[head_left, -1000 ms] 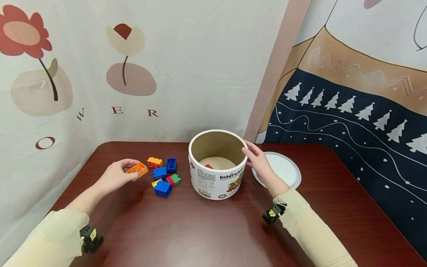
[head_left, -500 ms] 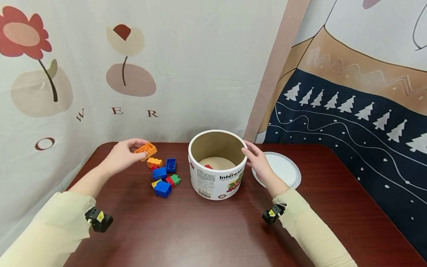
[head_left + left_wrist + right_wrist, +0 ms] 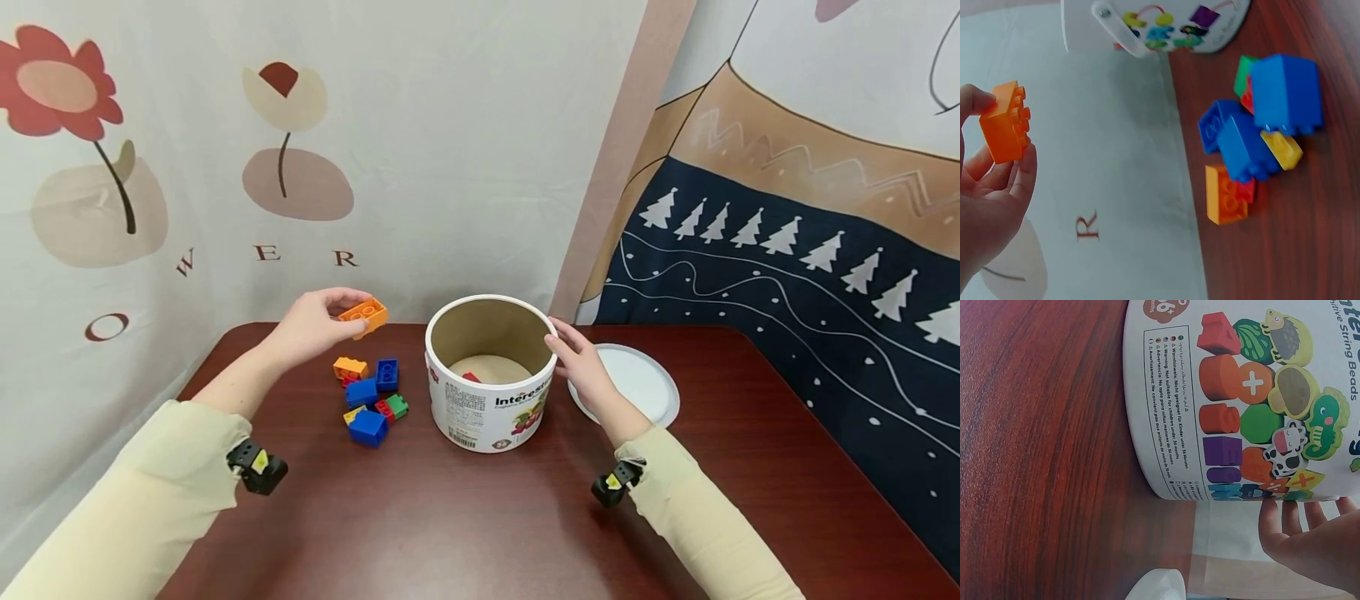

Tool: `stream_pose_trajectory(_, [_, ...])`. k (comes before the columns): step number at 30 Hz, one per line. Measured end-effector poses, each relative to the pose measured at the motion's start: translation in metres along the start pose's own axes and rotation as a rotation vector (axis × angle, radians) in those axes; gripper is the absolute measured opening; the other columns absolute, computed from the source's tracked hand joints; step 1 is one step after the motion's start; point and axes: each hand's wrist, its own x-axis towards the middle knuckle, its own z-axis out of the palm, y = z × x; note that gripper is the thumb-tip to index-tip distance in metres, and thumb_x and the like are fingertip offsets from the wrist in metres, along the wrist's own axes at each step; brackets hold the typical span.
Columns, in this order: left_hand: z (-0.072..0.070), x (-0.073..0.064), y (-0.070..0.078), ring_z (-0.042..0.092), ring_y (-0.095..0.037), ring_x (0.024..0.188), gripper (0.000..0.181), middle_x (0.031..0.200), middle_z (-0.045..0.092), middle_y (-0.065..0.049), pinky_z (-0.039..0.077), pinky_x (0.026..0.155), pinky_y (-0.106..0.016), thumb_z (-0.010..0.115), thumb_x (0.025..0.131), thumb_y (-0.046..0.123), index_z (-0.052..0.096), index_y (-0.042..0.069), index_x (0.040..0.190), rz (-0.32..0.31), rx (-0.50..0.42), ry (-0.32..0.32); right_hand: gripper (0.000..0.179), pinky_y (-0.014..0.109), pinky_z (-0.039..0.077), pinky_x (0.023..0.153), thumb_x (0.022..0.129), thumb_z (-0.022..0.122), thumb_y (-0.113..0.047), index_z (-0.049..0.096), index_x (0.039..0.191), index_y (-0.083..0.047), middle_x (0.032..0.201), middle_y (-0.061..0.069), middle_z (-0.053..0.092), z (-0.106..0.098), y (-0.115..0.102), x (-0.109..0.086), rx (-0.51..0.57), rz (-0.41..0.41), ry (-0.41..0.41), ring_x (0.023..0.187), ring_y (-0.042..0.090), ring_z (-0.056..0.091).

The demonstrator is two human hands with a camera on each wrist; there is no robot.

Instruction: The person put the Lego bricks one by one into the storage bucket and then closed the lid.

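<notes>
My left hand (image 3: 311, 325) pinches an orange toy building block (image 3: 369, 315) between thumb and fingers, in the air above the far part of the table. In the left wrist view the studs of this orange block (image 3: 1005, 122) face right. Left of centre stands a white printed bucket (image 3: 487, 417), upright and uncovered, with a small red piece (image 3: 471, 377) on its floor. At the bucket's right side is my right hand (image 3: 588, 371), its thumb at the rim and its fingers along the outer wall. The right wrist view shows those fingers (image 3: 1291, 519) against the printed side.
Left of the bucket lies a loose group of blocks: blue ones (image 3: 368, 428), an orange one (image 3: 350, 367), a yellow, a red and a green (image 3: 397, 406). A round white lid (image 3: 637, 383) lies on the brown table (image 3: 480, 517) to the right. Printed cloth hangs behind.
My left hand has lifted the orange block and carried it rightward and away from me, past the loose blocks toward the bucket. My right hand and the bucket keep their places.
</notes>
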Motion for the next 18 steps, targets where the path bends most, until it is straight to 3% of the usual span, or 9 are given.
stream_pose_trajectory(6, [0.010,0.009,0.018,0.057,-0.028,0.102,0.042,0.126,0.057,-0.018,0.052,0.076,-0.024,0.058,0.090,0.022,0.053,0.007,0.129,0.035,-0.037,-0.033,0.049,0.051,0.037,0.105,0.099,0.046,-0.023,0.035,0.145,-0.012,0.149,0.017,0.034,-0.001,-0.001,-0.001,-0.007,-0.001,-0.003,0.133,0.035,0.039])
stream_pose_trajectory(13, [0.025,0.020,0.034,0.057,-0.028,0.105,0.042,0.128,0.057,-0.015,0.053,0.087,-0.039,0.059,0.088,0.020,0.054,0.009,0.129,0.070,-0.080,-0.058,0.048,0.051,0.038,0.104,0.098,0.046,-0.023,0.035,0.144,-0.012,0.148,0.017,0.035,0.000,-0.001,-0.001,0.001,-0.004,0.002,0.132,0.035,0.040])
stream_pose_trajectory(18, [0.038,0.027,0.047,0.056,-0.027,0.108,0.042,0.128,0.057,-0.013,0.052,0.089,-0.039,0.061,0.087,0.018,0.055,0.009,0.128,0.097,-0.101,-0.083,0.048,0.051,0.038,0.104,0.099,0.046,-0.022,0.036,0.144,-0.012,0.148,0.016,0.035,0.001,-0.001,-0.002,0.007,-0.003,0.005,0.132,0.034,0.041])
